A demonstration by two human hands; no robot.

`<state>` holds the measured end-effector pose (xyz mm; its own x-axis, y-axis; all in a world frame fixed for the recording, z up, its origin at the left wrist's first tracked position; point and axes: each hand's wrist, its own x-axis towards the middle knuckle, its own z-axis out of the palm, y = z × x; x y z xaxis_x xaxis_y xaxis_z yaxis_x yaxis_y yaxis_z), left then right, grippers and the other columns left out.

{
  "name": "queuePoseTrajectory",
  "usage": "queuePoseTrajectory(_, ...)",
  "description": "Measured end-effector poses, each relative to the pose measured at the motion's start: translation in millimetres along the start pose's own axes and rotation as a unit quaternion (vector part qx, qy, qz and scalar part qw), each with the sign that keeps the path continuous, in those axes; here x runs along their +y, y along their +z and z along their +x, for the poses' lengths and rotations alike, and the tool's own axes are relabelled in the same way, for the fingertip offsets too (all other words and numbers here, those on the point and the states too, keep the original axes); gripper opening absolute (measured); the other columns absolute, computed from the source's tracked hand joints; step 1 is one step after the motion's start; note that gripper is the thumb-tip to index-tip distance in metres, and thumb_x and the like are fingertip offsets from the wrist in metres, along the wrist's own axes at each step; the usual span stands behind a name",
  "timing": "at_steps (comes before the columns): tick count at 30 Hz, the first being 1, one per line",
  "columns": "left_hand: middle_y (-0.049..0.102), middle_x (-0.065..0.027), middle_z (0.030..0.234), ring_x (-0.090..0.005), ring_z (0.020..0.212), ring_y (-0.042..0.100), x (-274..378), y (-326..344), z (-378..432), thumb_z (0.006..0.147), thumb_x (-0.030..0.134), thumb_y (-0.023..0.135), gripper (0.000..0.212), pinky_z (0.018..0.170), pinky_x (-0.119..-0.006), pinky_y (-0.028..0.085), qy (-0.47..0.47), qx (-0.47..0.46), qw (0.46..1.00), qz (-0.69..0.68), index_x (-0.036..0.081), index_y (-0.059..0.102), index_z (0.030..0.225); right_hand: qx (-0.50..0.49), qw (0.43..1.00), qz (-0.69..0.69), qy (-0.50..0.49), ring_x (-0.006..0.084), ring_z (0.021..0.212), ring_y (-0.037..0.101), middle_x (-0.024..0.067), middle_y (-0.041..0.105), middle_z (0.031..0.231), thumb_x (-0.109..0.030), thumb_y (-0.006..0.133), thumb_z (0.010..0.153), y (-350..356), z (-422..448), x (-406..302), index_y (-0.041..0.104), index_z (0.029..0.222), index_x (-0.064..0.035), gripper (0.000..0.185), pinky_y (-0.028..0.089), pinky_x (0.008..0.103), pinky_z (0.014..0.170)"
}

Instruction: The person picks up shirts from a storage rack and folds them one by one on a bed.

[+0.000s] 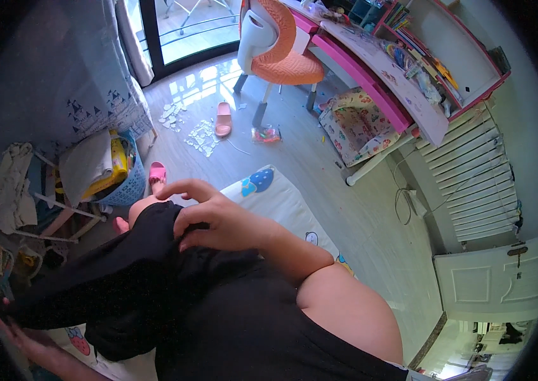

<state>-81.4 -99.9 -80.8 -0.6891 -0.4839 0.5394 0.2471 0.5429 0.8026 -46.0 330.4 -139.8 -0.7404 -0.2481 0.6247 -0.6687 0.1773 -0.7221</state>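
Note:
Black cloth (121, 266) spreads over the lap and stretches toward the lower left. My right hand (221, 219) is above the knee with curved, spread fingers. Its middle finger and thumb are at the edge of the cloth; whether they pinch it is unclear. At the far lower left, my left hand (21, 335) touches the cloth's outer end, its fingers partly hidden in the dark rim. A bare knee and a foot in a pink slipper (157, 170) show beyond the cloth. Beneath the body lies a white padded mat (278, 200) with printed fruit figures.
A blue plastic basket (128, 183) of cloths and a rack (69, 207) stand left. Ahead on the floor are a pink slide sandal (223, 119), scattered translucent pieces (202, 137) and a small packet (266, 135). An orange chair (288, 66), pink-edged desk (364, 78) and patterned fabric bin (359, 124) stand beyond.

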Motion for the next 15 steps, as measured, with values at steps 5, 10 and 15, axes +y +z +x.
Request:
queuePoseTrajectory(5,0.031,-0.0115,0.138,-0.0242,0.126,0.031,-3.3,-23.1,11.0,0.093,0.039,0.029,0.052,0.104,-0.038,0.022,0.048,-0.080,0.996,0.011,0.008,0.030,0.135,-0.059,0.932,0.300,0.196,0.0163,0.091,0.048,0.0073,0.050,0.091,-0.011,0.060,0.081,10.8,-16.9,5.6,0.047,0.089,-0.0024,0.018,0.038,0.0287,0.083)
queuePoseTrajectory(10,0.027,-0.0093,0.141,-0.0236,0.130,0.022,19.0,16.4,-29.5,0.087,0.032,0.046,0.058,0.106,-0.037,0.014,-0.059,-0.298,0.953,-0.006,0.008,0.026,0.137,-0.049,0.918,0.252,0.302,0.0173,0.097,0.050,0.0114,0.053,0.097,-0.015,0.059,0.083,44.9,-41.0,70.6,0.041,0.105,-0.0017,0.031,0.039,0.0289,0.083)
queuePoseTrajectory(15,0.030,-0.0173,0.136,-0.0318,0.124,0.030,-28.5,41.6,-99.9,0.057,0.006,0.067,0.093,0.103,-0.038,0.024,-0.070,-0.522,0.831,0.180,0.011,0.021,0.138,-0.259,0.876,0.013,0.407,0.0378,0.116,0.042,0.0283,0.041,0.124,-0.025,0.073,0.066,67.7,-83.3,99.7,0.019,0.135,-0.0034,0.090,0.035,0.0380,0.096)
